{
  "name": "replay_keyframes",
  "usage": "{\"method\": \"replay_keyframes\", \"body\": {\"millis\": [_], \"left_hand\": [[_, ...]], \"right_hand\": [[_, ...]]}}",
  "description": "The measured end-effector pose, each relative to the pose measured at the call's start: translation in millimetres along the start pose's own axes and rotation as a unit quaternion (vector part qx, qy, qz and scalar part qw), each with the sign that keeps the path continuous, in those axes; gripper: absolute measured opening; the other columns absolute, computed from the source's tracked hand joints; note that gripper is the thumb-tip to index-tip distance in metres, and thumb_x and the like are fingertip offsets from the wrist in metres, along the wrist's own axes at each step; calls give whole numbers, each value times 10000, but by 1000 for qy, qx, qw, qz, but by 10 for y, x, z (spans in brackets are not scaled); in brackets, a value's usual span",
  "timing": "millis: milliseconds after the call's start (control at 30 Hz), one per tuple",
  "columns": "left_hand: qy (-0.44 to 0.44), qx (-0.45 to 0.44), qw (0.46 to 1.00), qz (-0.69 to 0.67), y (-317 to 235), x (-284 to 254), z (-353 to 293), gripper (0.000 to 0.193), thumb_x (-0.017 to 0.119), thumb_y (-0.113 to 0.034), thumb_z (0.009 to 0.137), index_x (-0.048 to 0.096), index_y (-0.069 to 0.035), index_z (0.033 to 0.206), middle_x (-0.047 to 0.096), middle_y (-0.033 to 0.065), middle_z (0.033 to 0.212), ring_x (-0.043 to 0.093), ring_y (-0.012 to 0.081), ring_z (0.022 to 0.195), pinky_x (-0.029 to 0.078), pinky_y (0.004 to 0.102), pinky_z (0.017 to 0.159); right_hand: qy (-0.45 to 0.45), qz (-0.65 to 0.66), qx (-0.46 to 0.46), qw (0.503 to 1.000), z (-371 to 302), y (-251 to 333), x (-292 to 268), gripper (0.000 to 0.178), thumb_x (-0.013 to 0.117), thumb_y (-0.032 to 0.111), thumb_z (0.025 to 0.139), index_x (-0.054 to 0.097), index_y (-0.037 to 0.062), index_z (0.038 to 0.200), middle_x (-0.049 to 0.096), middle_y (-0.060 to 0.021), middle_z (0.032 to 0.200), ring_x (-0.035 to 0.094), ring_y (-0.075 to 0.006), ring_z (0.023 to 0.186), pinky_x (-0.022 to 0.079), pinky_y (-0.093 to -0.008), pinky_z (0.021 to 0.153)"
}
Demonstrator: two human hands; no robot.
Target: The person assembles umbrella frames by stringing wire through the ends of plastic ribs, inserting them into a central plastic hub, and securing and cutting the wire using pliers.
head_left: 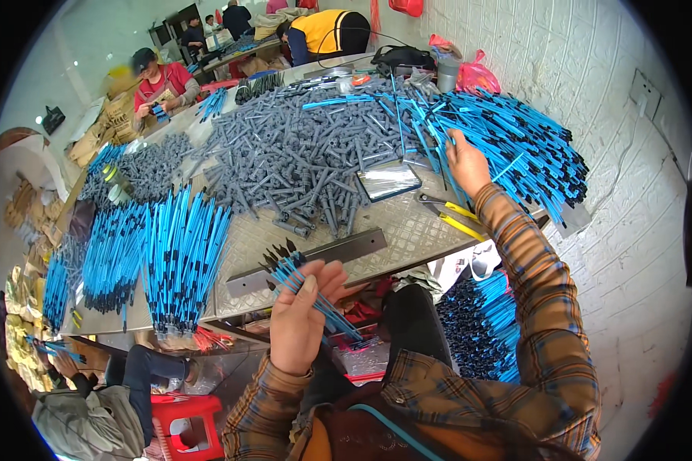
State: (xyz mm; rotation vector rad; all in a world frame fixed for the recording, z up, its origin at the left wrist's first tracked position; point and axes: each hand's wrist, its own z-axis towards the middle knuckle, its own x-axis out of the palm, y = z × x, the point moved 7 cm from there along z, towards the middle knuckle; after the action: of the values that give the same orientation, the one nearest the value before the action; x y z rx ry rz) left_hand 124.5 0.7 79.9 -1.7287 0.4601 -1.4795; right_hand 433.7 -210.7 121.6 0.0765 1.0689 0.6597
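My left hand (pixel 301 316) is closed around a small bundle of thin blue sticks with black tips (pixel 288 270), held slanted over the table's near edge. Its fingers are bent, with the thumb across the bundle. My right hand (pixel 469 163) reaches to the left side of a large pile of the same blue sticks (pixel 519 142). Thumb and fingers are pinched together there on blue sticks; how many is hidden. Close to its wrist lie pliers with yellow handles (pixel 461 223) and a dark-framed flat tray or pad (pixel 390 183).
A wide heap of grey plastic tubes (pixel 284 146) covers the table's middle. A metal bar (pixel 307 263) lies along the near edge. Bundled blue sticks (pixel 181 261) stand at left; more (pixel 488 323) lie below the table. Co-workers sit at left and far back; a red stool (pixel 184 422) is lower left.
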Motion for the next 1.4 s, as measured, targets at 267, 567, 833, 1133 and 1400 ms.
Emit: {"method": "replay_keyframes", "body": {"millis": [267,567,833,1133,1400], "left_hand": [[-19,16,1000,19,64,6,14,262,446,-121,922,492,-11,1156,556,187,1149,554,287,1047,441,383,894],[-29,30,998,40,26,328,105,246,491,-107,902,503,-31,1136,581,165,1101,563,253,1010,439,365,886],[-13,216,976,9,-309,603,55,136,518,-88,886,492,-52,1015,602,86,841,574,161,718,451,260,633],[6,264,964,11,-589,498,-293,121,507,-89,896,477,-79,1013,438,7,594,306,58,447,254,194,414],[-29,305,950,-67,-573,175,-206,134,489,-93,901,486,-62,1032,326,-13,544,281,65,440,252,200,412]], "right_hand": [[-146,118,-63,980,185,-379,-114,195,535,225,874,515,47,950,612,-118,827,592,-260,733,454,-341,616],[-92,283,-149,943,-581,664,-854,120,534,130,869,528,22,920,588,-82,1005,570,-184,853,460,-284,720],[-25,201,-396,896,-1846,1926,-771,278,636,102,698,571,43,962,490,-184,1179,480,-356,1063,381,-430,880],[354,216,-232,880,-1931,1687,-168,464,613,158,780,440,65,1200,603,-137,953,598,-272,780,471,-372,680],[389,444,-229,774,-2000,1636,-185,242,466,211,915,531,41,1075,597,-81,795,595,-166,674,479,-295,613]]}}
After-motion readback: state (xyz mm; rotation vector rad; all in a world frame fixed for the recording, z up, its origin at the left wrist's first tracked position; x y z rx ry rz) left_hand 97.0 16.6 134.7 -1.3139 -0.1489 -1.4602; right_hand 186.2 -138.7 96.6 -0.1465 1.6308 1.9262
